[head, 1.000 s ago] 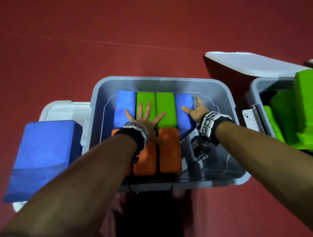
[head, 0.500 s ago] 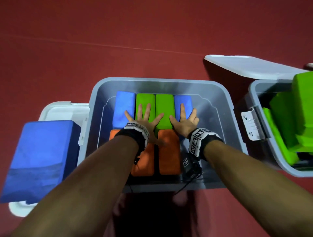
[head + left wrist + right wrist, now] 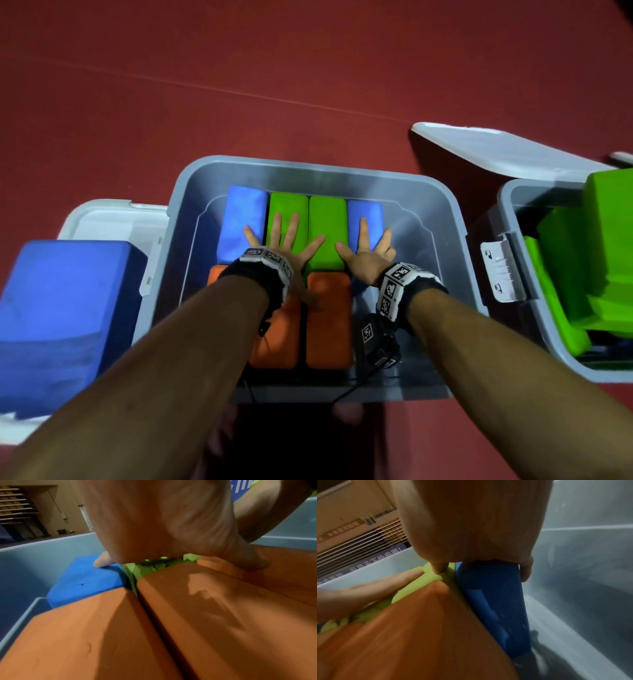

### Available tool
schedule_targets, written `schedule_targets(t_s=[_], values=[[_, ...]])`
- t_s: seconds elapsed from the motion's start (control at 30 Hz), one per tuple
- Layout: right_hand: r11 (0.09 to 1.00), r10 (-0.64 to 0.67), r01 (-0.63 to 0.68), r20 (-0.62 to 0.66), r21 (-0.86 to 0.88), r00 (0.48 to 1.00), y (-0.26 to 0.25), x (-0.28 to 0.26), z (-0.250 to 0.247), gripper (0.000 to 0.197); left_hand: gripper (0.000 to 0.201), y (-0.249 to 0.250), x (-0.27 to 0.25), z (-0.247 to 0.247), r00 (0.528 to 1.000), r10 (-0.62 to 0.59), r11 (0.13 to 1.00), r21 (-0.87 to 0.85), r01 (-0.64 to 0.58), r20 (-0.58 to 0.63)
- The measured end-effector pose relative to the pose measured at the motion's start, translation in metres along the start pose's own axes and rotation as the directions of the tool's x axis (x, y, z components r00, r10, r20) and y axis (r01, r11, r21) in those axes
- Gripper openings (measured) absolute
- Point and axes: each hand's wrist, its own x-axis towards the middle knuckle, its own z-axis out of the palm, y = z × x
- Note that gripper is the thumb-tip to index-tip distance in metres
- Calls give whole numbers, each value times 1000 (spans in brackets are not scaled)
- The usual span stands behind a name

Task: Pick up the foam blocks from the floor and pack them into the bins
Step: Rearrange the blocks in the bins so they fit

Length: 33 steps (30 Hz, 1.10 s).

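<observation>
A grey bin (image 3: pixel 455 246) in front of me holds foam blocks set on edge: a blue block (image 3: pixel 245 216), two green blocks (image 3: pixel 325 219), a second blue block (image 3: pixel 368 214) and orange blocks (image 3: pixel 329 322) nearer me. My left hand (image 3: pixel 284 240) lies flat with spread fingers on the left blue and green blocks; its thumb rests on an orange block (image 3: pixel 223 566). My right hand (image 3: pixel 366 246) lies flat on the right blue block (image 3: pixel 488 588), thumb on the green one (image 3: pixel 428 577).
A large blue block (image 3: pixel 65 315) lies on a white lid (image 3: pixel 102 222) at the left. At the right, a second grey bin (image 3: pixel 513 212) holds several green blocks (image 3: pixel 589 260), its lid (image 3: pixel 496 150) propped behind. Red floor (image 3: pixel 239 85) lies beyond. The middle bin's right side has bare floor (image 3: pixel 573 622).
My right hand has come off the right blue block's outer side and now lies flat on its top, beside the left hand. The left hand has stayed where it was.
</observation>
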Motion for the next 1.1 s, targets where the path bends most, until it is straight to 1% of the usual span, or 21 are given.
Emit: schedule_targets(t_s=[0.07,0.1,0.17,0.2,0.33,0.5,0.6,0.7,0.77,0.83,0.9,0.97,1.03,1.1], values=[[1000,29,-28,-103,6,994,-1,-1,7,95,130,0,2,2,1000,-7,1000,-4,7,-11],[999,34,-33,-114,13,993,-2,0,9,92,130,-1,2,3,1000,-6,1000,2,6,-19],[999,34,-32,-90,29,995,-2,1,8,80,129,0,2,5,999,-18,1000,11,18,-33],[999,33,-30,-74,31,997,0,1,6,77,128,1,2,5,999,-25,1000,4,25,-43],[1000,12,-12,-40,-2,999,3,3,4,77,124,3,0,5,997,-29,999,26,31,-75],[999,12,-13,-36,-30,999,4,4,3,77,123,2,-1,3,998,-26,999,17,27,-64],[996,12,-14,-23,-93,1000,-1,-1,1,78,121,-1,-10,-1,998,-12,1000,-6,11,-63],[980,12,-10,11,-198,1000,-7,-8,-6,80,113,-10,-35,-6,990,-6,998,-59,-2,-140],[964,28,-18,32,-265,999,-12,-10,-15,81,108,-25,-56,-9,977,-44,996,-83,27,-207],[936,19,-14,12,-353,1000,-27,-16,-20,82,103,-53,-83,-9,960,-121,989,-111,95,-254],[925,-72,43,-65,-377,995,-55,-23,-21,80,100,-86,-110,-7,936,-208,970,-184,159,-284],[918,-218,169,-99,-359,971,-91,-38,-14,75,97,-118,-139,2,908,-311,935,-260,241,-280],[866,-362,324,-31,-381,932,-131,-58,2,74,96,-144,-166,17,873,-417,892,-301,339,-252],[798,-492,473,49,-373,869,-165,-78,22,74,98,-163,-183,37,836,-504,840,-350,415,-216]])
